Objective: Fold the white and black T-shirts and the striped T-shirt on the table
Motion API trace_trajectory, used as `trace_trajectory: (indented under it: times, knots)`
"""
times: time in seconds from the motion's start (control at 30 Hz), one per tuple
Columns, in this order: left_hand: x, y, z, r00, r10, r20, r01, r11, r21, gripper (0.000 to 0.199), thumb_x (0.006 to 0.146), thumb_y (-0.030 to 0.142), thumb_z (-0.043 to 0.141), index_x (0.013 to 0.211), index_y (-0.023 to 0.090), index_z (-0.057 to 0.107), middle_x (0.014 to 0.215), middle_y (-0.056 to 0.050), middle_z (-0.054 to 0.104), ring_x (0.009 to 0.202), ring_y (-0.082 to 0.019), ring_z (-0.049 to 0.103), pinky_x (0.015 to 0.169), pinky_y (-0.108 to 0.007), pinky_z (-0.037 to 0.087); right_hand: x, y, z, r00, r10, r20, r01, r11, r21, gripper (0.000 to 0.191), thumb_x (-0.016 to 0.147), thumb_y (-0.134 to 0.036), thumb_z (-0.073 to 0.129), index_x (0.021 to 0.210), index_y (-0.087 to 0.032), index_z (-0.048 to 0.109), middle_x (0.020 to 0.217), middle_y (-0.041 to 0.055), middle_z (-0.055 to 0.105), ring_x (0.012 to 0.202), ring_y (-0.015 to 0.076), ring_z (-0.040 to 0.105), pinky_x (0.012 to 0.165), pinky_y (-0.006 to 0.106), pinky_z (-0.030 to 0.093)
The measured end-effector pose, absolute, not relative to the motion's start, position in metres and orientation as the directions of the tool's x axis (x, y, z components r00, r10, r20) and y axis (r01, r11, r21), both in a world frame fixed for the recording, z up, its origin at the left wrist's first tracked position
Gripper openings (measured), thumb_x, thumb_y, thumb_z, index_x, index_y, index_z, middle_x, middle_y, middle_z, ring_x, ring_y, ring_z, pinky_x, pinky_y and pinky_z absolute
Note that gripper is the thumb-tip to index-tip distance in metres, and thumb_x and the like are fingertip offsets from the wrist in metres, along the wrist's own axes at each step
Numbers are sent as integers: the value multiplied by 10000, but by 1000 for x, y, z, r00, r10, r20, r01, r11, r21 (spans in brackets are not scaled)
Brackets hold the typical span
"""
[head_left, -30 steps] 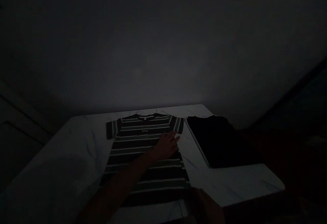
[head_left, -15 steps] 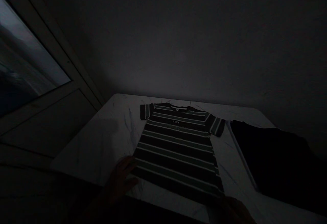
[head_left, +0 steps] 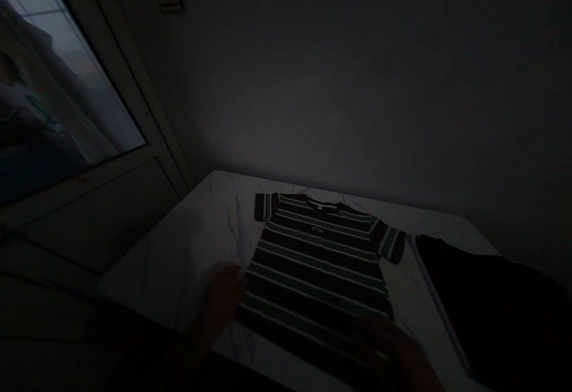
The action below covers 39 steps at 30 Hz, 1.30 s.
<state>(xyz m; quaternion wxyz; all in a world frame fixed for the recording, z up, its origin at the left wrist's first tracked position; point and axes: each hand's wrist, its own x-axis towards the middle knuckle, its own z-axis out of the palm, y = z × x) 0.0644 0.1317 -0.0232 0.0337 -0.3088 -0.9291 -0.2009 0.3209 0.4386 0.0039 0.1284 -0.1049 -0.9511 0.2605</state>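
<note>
A short-sleeved T-shirt (head_left: 313,273) with dark, green and thin white stripes lies spread out, its neck toward the wall. At its lower left edge is my left hand (head_left: 221,296), fingers stretched toward the cloth; the fingertips are dim. Over the lower right part of the shirt, my right hand (head_left: 393,344) lies with its fingers extended across the fabric. Deep shadow hides much of both hands, and I cannot tell how firmly either one touches the cloth.
A white marbled table (head_left: 214,219) carries the shirt. To the right lies a black cloth-like item (head_left: 496,302), close to the right sleeve. A grey wall (head_left: 335,82) stands behind the table, and a door with a glass pane (head_left: 89,76) is at the left.
The view has shifted, so the table and shirt appear lower and farther right. My right hand has moved from the bottom right corner up onto the shirt. My left hand stays by the left edge.
</note>
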Motion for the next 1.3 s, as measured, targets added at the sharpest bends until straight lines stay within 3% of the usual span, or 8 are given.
trace_trajectory:
  times: [0.13, 0.23, 0.4, 0.5, 0.6, 0.7, 0.83, 1.3]
  knots:
    - [47, 171, -3, -872, 486, -60, 465, 860, 209, 239, 965, 367, 509, 925, 187, 660, 1013, -111, 719, 966, -250, 682, 837, -346, 510, 184, 426, 26, -987, 47, 151, -37, 861, -507, 324, 996, -294, 429, 1087, -237, 735, 1040, 81, 757, 952, 222, 708, 875, 342, 548]
    - [46, 181, 0, -848, 520, -104, 490, 843, 221, 169, 964, 253, 483, 914, 192, 633, 1027, -101, 704, 976, -226, 675, 823, -314, 477, 103, 425, 22, -986, 86, 142, 10, 883, -469, 341, 993, -210, 420, 1187, -186, 699, 1190, 93, 733, 1108, 210, 670, 1006, 334, 491]
    - [41, 178, -9, -866, 486, -122, 357, 769, 530, 156, 971, 286, 456, 939, 209, 588, 916, -59, 719, 885, -201, 686, 786, -303, 483, 61, 436, -15, -971, 181, 157, 111, 920, -375, 421, 1013, -193, 377, 1363, -137, 602, 1414, 111, 615, 1307, 198, 552, 1140, 338, 381]
    - [36, 180, -15, -886, 416, -206, 90, 589, 803, 213, 895, 316, 558, 1082, 215, 572, 921, -36, 743, 846, -192, 706, 743, -294, 518, 66, 439, -36, -971, 162, 178, 100, 943, -318, 429, 1026, -252, 391, 1389, -134, 588, 1468, 122, 567, 1373, 219, 488, 1181, 372, 330]
    - [32, 182, -17, -891, 357, -281, -112, 426, 898, 381, 743, 391, 701, 1059, 194, 619, 923, -51, 762, 838, -224, 720, 733, -319, 542, 70, 439, -46, -968, 139, 207, 73, 952, -298, 432, 1031, -301, 410, 1387, -141, 594, 1473, 122, 562, 1394, 226, 463, 1195, 390, 308]
    - [29, 177, -14, -874, 404, -269, -73, 438, 896, 416, 592, 511, 766, 820, 174, 681, 830, -60, 759, 839, -267, 715, 735, -334, 529, 70, 439, -48, -964, 126, 234, 53, 954, -294, 424, 1020, -305, 438, 1367, -133, 611, 1451, 127, 582, 1378, 238, 479, 1189, 400, 318]
    - [36, 166, -6, -794, 534, -290, 49, 531, 846, 513, 702, 677, 601, 675, 174, 698, 694, -49, 721, 754, -266, 692, 660, -323, 484, 68, 437, -48, -959, 123, 255, 53, 963, -265, 419, 1019, -304, 443, 1365, -141, 614, 1451, 120, 583, 1373, 255, 482, 1183, 414, 321]
    - [76, 120, -31, -833, 521, -185, 211, 609, 765, 399, 838, 485, 483, 1065, 216, 670, 1122, -85, 749, 1027, -253, 690, 894, -334, 532, 37, 439, -12, -976, 155, 155, 112, 961, -254, 347, 1010, -306, 478, 1291, -182, 639, 1337, 125, 642, 1214, 242, 588, 1042, 357, 427]
